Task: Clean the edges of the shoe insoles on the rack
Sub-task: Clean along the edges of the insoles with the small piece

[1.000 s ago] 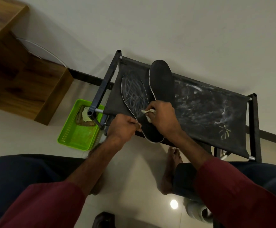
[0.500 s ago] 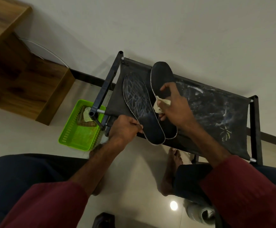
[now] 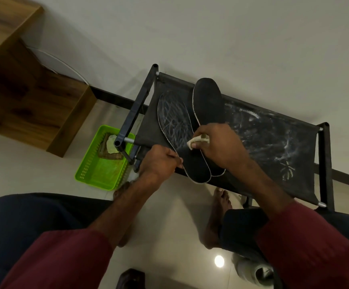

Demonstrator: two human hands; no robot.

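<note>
Down toward the heel slid the right hand, pinching a small pale cloth on the scratched black insole. Left hand pinches its near edge. It lies by a plain black insole on the dark fabric rack.

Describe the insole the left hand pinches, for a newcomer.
Find the black rack against the wall; two insoles lie at its left end. The left insole overlaps the right insole, and pale scribbled lines mark it while its neighbour is plain black.
</note>
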